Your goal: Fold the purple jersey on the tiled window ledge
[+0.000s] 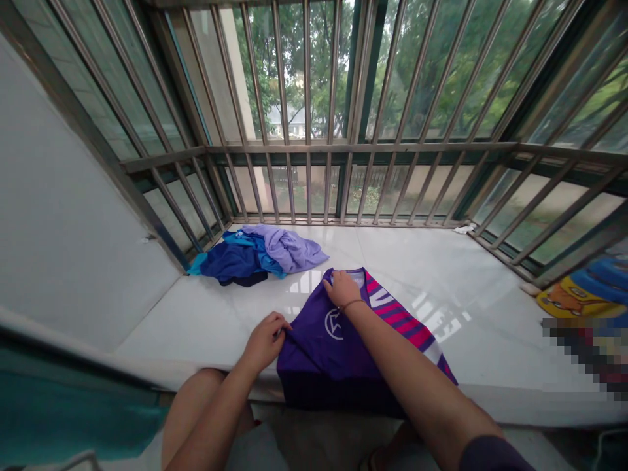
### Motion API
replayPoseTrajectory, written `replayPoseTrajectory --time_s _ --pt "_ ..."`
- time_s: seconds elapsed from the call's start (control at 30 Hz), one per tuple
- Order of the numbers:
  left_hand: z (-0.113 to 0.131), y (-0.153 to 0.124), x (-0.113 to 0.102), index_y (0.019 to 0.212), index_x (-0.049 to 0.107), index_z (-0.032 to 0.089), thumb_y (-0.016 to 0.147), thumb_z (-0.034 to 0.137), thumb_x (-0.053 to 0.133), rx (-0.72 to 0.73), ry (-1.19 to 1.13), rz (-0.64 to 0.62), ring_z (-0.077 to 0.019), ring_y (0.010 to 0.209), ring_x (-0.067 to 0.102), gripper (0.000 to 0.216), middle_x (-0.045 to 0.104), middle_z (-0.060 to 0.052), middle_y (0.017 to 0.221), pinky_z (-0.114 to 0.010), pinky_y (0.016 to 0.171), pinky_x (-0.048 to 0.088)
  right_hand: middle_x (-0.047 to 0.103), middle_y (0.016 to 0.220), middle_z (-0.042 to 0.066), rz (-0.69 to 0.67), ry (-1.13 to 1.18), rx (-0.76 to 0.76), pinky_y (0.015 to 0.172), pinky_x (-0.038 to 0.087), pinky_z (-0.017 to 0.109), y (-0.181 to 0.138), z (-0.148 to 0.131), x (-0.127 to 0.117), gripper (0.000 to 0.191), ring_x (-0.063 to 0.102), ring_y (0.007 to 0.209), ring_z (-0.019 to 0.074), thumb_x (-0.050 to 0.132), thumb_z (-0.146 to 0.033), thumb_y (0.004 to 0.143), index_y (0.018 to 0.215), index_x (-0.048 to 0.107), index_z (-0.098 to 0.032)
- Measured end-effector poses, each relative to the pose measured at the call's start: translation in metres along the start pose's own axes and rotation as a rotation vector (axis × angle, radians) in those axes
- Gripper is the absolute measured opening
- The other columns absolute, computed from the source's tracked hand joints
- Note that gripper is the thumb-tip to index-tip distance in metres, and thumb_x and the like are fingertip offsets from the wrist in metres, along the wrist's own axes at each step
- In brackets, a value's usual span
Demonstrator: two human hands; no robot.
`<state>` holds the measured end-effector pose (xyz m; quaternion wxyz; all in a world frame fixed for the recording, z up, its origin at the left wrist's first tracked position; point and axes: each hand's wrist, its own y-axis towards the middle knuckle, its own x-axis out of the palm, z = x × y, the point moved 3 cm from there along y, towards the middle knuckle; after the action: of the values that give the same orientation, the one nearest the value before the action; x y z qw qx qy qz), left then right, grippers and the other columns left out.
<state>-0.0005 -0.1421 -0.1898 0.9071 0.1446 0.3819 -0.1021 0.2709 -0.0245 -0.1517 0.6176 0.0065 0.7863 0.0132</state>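
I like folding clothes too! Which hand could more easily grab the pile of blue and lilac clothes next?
Probably the left. The left hand grips the purple jersey on its left edge, the side where the pile of clothes lies. The right hand pins the collar and would have to cross over.

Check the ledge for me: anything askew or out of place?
Nothing damaged. The purple jersey hangs partly over the ledge edge, gripped by left hand and right hand. A heap of clothes lies crumpled near the bars.
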Motion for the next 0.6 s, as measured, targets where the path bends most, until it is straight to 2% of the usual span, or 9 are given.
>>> replayPoseTrajectory --time_s 0.1,0.23,0.4,0.5,0.6 --pt "-0.001 0.0 0.0 0.088 0.073 0.024 0.083 0.007 0.052 -0.02 0.005 0.002 -0.0204 0.092 0.066 0.027 0.068 -0.004 0.102 -0.033 0.082 0.055 0.07 0.133 0.018 -0.05 0.028 0.069 0.095 0.051 0.036 0.023 -0.015 0.012 0.039 0.07 0.117 0.0278 0.053 -0.043 0.11 0.132 0.066 -0.014" --pt "0.002 0.001 0.0 0.076 0.069 0.023 0.081 0.009 0.054 -0.008 0.029 0.007 -0.022 0.095 0.066 0.021 0.068 -0.006 0.101 -0.036 0.087 0.055 0.072 0.132 0.017 -0.065 0.049 0.114 0.094 0.05 0.035 0.037 -0.011 0.016 0.036 0.071 0.116 0.025 0.045 -0.04 0.114 0.131 0.067 -0.017" --pt "0.008 0.001 -0.002 0.073 0.066 0.024 0.097 0.025 0.053 0.032 0.078 0.032 -0.0234 0.1 0.067 0.027 0.069 -0.007 0.101 -0.038 0.094 0.056 0.071 0.133 0.018 -0.056 0.064 0.114 0.094 0.049 0.034 0.041 -0.01 0.0 0.037 0.07 0.118 0.0257 0.044 -0.04 0.115 0.133 0.063 -0.014" --pt "0.009 0.001 -0.003 0.08 0.064 0.024 0.102 0.035 0.054 0.008 0.104 0.08 -0.0234 0.098 0.067 0.027 0.067 -0.006 0.099 -0.038 0.093 0.056 0.067 0.138 0.021 -0.022 0.064 0.048 0.099 0.048 0.034 0.026 -0.022 -0.018 0.038 0.066 0.125 0.027 0.043 -0.038 0.114 0.137 0.06 -0.013" --pt "0.008 0.0 -0.003 0.097 0.07 0.024 0.102 0.033 0.056 0.028 0.095 0.097 -0.0234 0.1 0.067 0.017 0.068 -0.006 0.103 -0.038 0.094 0.056 0.071 0.131 0.018 -0.03 0.057 -0.08 0.1 0.047 0.035 -0.02 -0.04 -0.026 0.035 0.065 0.123 0.0278 0.048 -0.043 0.113 0.127 0.065 -0.017"
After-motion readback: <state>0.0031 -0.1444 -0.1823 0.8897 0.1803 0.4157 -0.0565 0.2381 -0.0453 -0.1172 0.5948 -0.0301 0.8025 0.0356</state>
